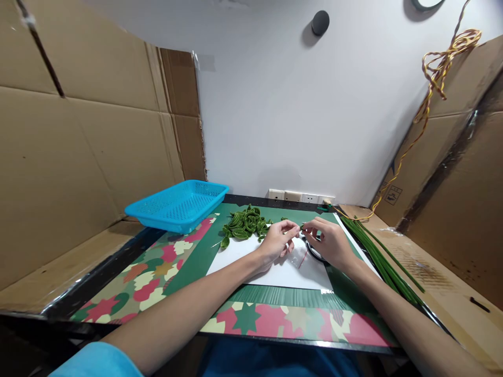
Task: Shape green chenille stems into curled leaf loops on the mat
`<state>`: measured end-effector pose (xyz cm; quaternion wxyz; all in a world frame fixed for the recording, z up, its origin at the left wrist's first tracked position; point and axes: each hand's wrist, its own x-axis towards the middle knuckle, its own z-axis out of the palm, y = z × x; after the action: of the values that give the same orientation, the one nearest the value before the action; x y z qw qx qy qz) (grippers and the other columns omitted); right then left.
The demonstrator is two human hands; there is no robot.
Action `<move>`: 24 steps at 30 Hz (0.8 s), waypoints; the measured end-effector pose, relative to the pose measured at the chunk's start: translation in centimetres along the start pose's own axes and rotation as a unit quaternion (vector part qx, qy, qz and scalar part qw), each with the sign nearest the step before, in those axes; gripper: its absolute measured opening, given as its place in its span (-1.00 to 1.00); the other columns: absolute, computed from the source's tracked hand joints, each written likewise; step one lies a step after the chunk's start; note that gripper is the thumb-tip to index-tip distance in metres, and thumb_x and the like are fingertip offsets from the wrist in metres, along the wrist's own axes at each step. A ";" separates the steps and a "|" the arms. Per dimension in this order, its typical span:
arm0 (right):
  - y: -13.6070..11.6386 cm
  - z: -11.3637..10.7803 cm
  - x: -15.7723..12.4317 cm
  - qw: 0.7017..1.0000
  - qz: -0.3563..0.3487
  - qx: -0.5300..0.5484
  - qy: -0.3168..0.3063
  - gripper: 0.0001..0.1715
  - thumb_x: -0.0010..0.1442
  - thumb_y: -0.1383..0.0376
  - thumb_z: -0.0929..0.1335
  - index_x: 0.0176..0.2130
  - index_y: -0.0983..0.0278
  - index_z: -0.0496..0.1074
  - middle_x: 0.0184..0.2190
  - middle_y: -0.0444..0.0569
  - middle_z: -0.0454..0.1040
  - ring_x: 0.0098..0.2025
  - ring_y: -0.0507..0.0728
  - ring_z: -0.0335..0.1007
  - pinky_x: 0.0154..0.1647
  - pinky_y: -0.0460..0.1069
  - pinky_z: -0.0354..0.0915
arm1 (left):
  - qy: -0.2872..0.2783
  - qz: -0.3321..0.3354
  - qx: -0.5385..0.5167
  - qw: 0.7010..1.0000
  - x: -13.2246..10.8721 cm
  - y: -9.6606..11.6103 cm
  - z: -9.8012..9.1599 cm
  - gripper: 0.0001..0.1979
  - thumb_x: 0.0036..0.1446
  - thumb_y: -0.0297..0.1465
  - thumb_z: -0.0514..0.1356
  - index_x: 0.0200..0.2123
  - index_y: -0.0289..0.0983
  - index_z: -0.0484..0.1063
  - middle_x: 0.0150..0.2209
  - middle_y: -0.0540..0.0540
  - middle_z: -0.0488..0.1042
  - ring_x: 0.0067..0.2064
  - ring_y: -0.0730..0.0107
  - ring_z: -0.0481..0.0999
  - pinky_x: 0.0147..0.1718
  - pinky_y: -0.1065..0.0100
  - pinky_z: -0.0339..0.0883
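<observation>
My left hand (278, 241) and my right hand (329, 241) meet over a white sheet (251, 259) on the table, fingertips pinched together on a small green piece (301, 227) between them. A pile of curled green pieces (245, 223) lies just left of my left hand, at the sheet's far edge. Under my right hand sits a dark ring-shaped object (314, 253), partly hidden, and a small clear bag (297, 255) rests on the sheet below my hands.
A blue plastic basket (178, 205) stands at the table's far left. A bundle of long green stems (377, 254) lies along the right side. Cardboard walls enclose both sides, wall sockets (301, 197) line the back, and a patterned mat (157, 269) covers the table.
</observation>
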<state>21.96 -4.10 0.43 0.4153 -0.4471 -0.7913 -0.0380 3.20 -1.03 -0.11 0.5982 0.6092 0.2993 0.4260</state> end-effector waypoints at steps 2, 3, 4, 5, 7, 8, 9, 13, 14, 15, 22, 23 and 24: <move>0.1 0.0 0.0 1.000 0.004 0.019 0.004 -0.83 0.33 0.26 0.34 -0.25 0.19 0.55 -0.39 -0.06 0.51 -0.42 0.07 0.42 -0.45 -0.08 0.27 | -0.016 0.001 -0.014 1.000 0.1 -0.2 -0.1 -0.57 0.12 -0.02 0.33 -0.25 -0.29 0.42 -0.39 0.03 0.43 -0.66 0.66 0.30 -0.80 0.56 -0.01; 0.1 0.0 0.0 1.000 0.003 0.022 0.005 -0.82 0.34 0.25 0.34 -0.25 0.20 0.55 -0.39 -0.06 0.51 -0.43 0.07 0.41 -0.45 -0.08 0.27 | -0.020 -0.002 -0.017 1.000 0.1 -0.2 -0.1 -0.56 0.12 -0.01 0.33 -0.25 -0.29 0.42 -0.38 0.02 0.44 -0.66 0.67 0.29 -0.80 0.56 -0.01; 0.2 0.0 -0.1 1.000 0.001 0.022 0.005 -0.81 0.35 0.24 0.34 -0.25 0.20 0.56 -0.38 -0.05 0.51 -0.43 0.06 0.41 -0.46 -0.08 0.27 | -0.022 -0.007 -0.018 1.000 0.1 -0.2 -0.1 -0.55 0.11 0.00 0.33 -0.25 -0.29 0.42 -0.37 0.01 0.45 -0.66 0.66 0.30 -0.80 0.56 0.00; 0.2 0.0 -0.1 1.000 -0.002 0.020 0.006 -0.80 0.35 0.24 0.34 -0.25 0.20 0.57 -0.38 -0.05 0.51 -0.44 0.06 0.40 -0.46 -0.08 0.27 | -0.023 -0.012 -0.019 0.999 0.0 -0.2 -0.1 -0.55 0.11 -0.01 0.34 -0.25 -0.30 0.42 -0.36 -0.01 0.46 -0.66 0.66 0.30 -0.80 0.55 0.01; 0.1 0.0 -0.1 1.000 -0.006 0.018 0.011 -0.79 0.35 0.25 0.34 -0.25 0.21 0.57 -0.37 -0.04 0.52 -0.45 0.05 0.39 -0.47 -0.08 0.27 | -0.024 -0.020 -0.023 0.999 0.0 0.0 -0.1 -0.55 0.10 -0.03 0.35 -0.26 -0.31 0.44 -0.35 -0.03 0.47 -0.64 0.66 0.31 -0.79 0.56 0.01; 0.0 0.0 -0.1 1.000 -0.007 0.019 0.015 -0.79 0.35 0.24 0.34 -0.25 0.21 0.58 -0.37 -0.04 0.52 -0.45 0.05 0.39 -0.47 -0.07 0.27 | -0.026 -0.023 -0.028 0.999 -0.1 0.1 -0.2 -0.56 0.10 -0.04 0.36 -0.26 -0.32 0.45 -0.36 -0.03 0.46 -0.64 0.66 0.30 -0.79 0.56 0.00; 0.0 0.0 0.0 1.000 -0.005 0.025 0.018 -0.79 0.35 0.24 0.34 -0.26 0.21 0.58 -0.37 -0.03 0.53 -0.46 0.05 0.39 -0.47 -0.07 0.28 | -0.027 -0.025 -0.033 0.999 -0.1 0.2 -0.2 -0.57 0.10 -0.06 0.36 -0.26 -0.33 0.46 -0.36 -0.03 0.46 -0.64 0.67 0.29 -0.78 0.57 0.00; -0.2 -0.1 0.1 0.995 0.023 0.088 0.042 -0.76 0.33 0.18 0.37 -0.29 0.22 0.59 -0.40 -0.04 0.54 -0.46 0.06 0.41 -0.49 -0.06 0.29 | -0.027 -0.031 -0.053 0.998 -0.3 0.5 -0.2 -0.60 0.08 -0.11 0.39 -0.23 -0.33 0.48 -0.26 -0.07 0.49 -0.61 0.70 0.28 -0.76 0.57 0.00; -0.1 -0.1 0.1 0.994 0.027 0.097 0.045 -0.75 0.33 0.17 0.37 -0.30 0.22 0.58 -0.41 -0.04 0.54 -0.47 0.06 0.41 -0.50 -0.06 0.29 | -0.026 -0.034 -0.056 0.998 -0.3 0.5 -0.1 -0.60 0.07 -0.12 0.40 -0.22 -0.33 0.48 -0.24 -0.09 0.50 -0.60 0.70 0.29 -0.76 0.57 0.00; 0.0 -0.1 0.1 0.994 0.026 0.099 0.044 -0.75 0.33 0.16 0.37 -0.30 0.22 0.58 -0.41 -0.04 0.53 -0.47 0.07 0.40 -0.50 -0.06 0.29 | -0.025 -0.036 -0.059 0.997 -0.3 0.6 -0.1 -0.60 0.06 -0.13 0.41 -0.22 -0.32 0.48 -0.21 -0.09 0.50 -0.60 0.70 0.30 -0.76 0.57 0.00; 0.2 0.0 -0.1 0.998 0.000 0.060 0.029 -0.75 0.35 0.20 0.35 -0.28 0.23 0.58 -0.42 -0.03 0.52 -0.48 0.07 0.39 -0.47 -0.04 0.29 | -0.017 -0.060 -0.055 0.997 -0.5 1.0 0.1 -0.65 0.11 -0.15 0.38 -0.30 -0.34 0.47 -0.47 0.01 0.44 -0.66 0.68 0.23 -0.77 0.55 -0.03; 0.1 0.0 -0.1 0.997 0.002 0.068 0.032 -0.74 0.35 0.19 0.35 -0.28 0.24 0.59 -0.42 -0.03 0.52 -0.48 0.07 0.39 -0.47 -0.04 0.29 | -0.019 -0.057 -0.056 0.997 -0.5 1.0 0.0 -0.65 0.11 -0.14 0.38 -0.30 -0.34 0.47 -0.49 0.02 0.43 -0.67 0.68 0.23 -0.77 0.55 -0.03; -0.1 -0.1 0.0 0.996 0.008 0.078 0.033 -0.73 0.35 0.18 0.35 -0.29 0.24 0.59 -0.43 -0.03 0.53 -0.48 0.07 0.39 -0.47 -0.04 0.28 | -0.021 -0.052 -0.057 0.997 -0.5 1.0 0.0 -0.64 0.10 -0.14 0.38 -0.29 -0.33 0.47 -0.47 0.02 0.43 -0.66 0.68 0.24 -0.77 0.55 -0.02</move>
<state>21.96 -4.19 0.49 0.4753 -0.4178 -0.7742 0.0122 2.86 -1.54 0.78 0.6595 0.5667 0.2935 0.3973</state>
